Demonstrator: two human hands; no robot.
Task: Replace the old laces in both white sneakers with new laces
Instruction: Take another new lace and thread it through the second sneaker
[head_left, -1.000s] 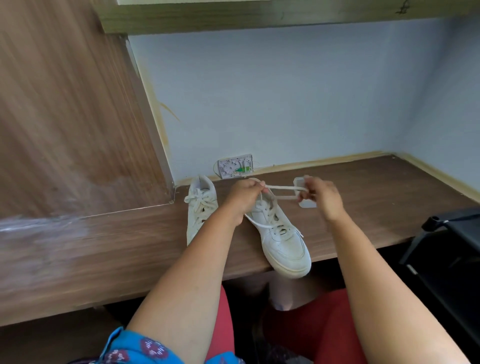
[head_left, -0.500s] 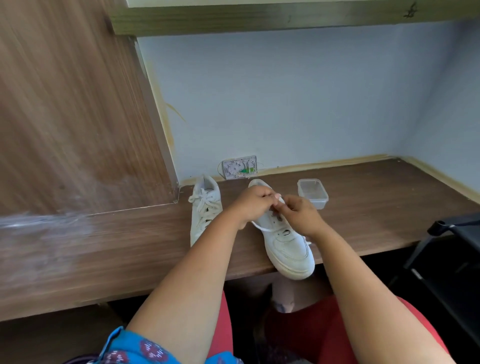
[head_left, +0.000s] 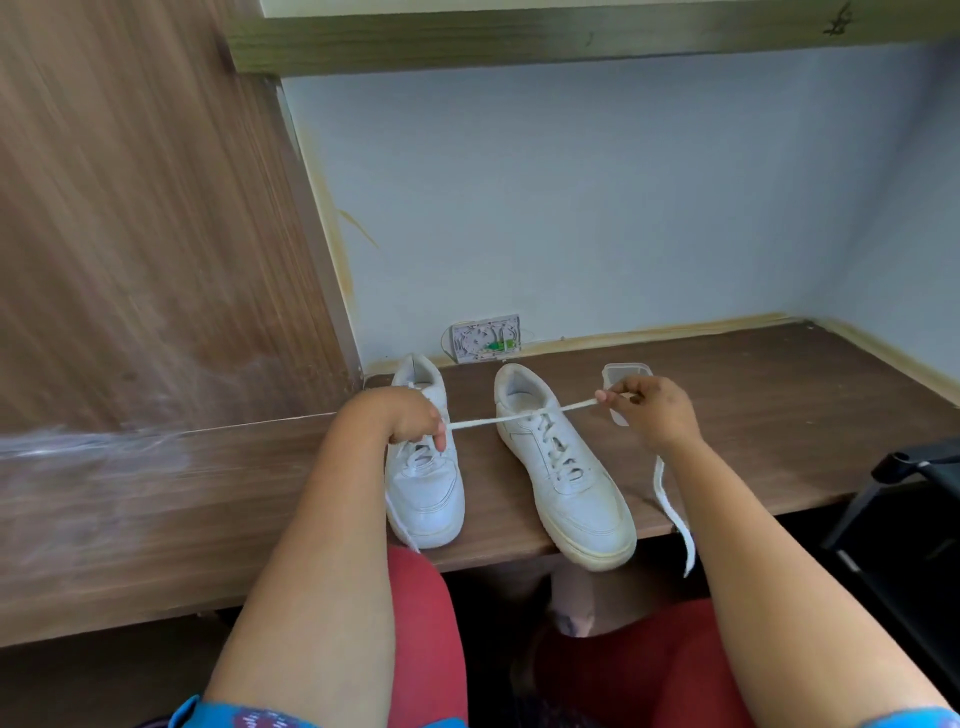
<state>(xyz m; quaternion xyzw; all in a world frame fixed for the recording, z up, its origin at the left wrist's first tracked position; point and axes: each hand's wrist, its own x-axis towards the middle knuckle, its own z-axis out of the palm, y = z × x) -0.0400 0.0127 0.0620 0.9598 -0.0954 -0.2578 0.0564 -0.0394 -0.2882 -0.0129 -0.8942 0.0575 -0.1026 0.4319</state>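
**What you have on the desk, counted**

You have two white sneakers: the left sneaker (head_left: 426, 483) and the right sneaker (head_left: 563, 467). You have one loose lace (head_left: 519, 415), stretched between your two hands, the left hand (head_left: 410, 415) and the right hand (head_left: 649, 410). One clear plastic container (head_left: 621, 371) stands behind your right hand. One wall socket plate (head_left: 485, 338) sits at the back.

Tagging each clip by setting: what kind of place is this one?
Probably a built-in desk nook in a home or dorm room: a wooden desktop set into a pale blue wall corner, a wall socket plate at desk height, and a wood side panel.
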